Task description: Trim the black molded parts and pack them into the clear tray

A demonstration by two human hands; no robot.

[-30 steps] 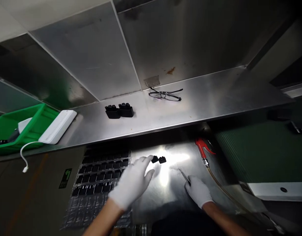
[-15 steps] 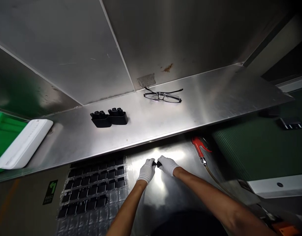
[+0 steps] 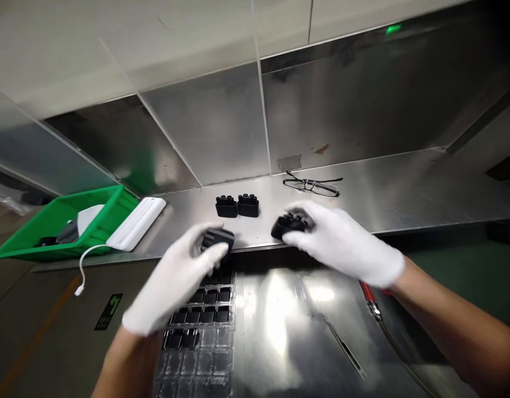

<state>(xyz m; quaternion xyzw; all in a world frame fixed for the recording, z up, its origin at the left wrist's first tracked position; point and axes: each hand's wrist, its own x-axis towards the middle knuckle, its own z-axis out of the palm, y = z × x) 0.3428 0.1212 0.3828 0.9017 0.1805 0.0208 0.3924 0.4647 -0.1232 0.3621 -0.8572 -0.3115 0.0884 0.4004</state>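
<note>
My left hand (image 3: 178, 273), in a white glove, is closed around a black ridged block (image 3: 218, 237) at the shelf's front edge. The gloved right hand (image 3: 327, 237) grips a black holder with round knobs on top (image 3: 290, 224), just above the same edge. Between and behind the hands, two similar black knobbed holders stand upright side by side on the shelf, one on the left (image 3: 226, 208) and one on the right (image 3: 248, 207). Below my left hand lies a clear plastic tray (image 3: 205, 359) with several black square pieces in its cells.
A metal shelf (image 3: 188, 207) runs across, bearing eyeglasses (image 3: 311, 185), a white device with a cable (image 3: 136, 224) and a green bin (image 3: 109, 221). On the lower metal table (image 3: 275, 354) are tweezers (image 3: 344, 347) and a red air gun (image 3: 367, 290), partly behind my right arm.
Both hands have risen from the lower table to the shelf edge and moved apart, each now with a larger black part. The view has shifted left and up; the tweezers now show.
</note>
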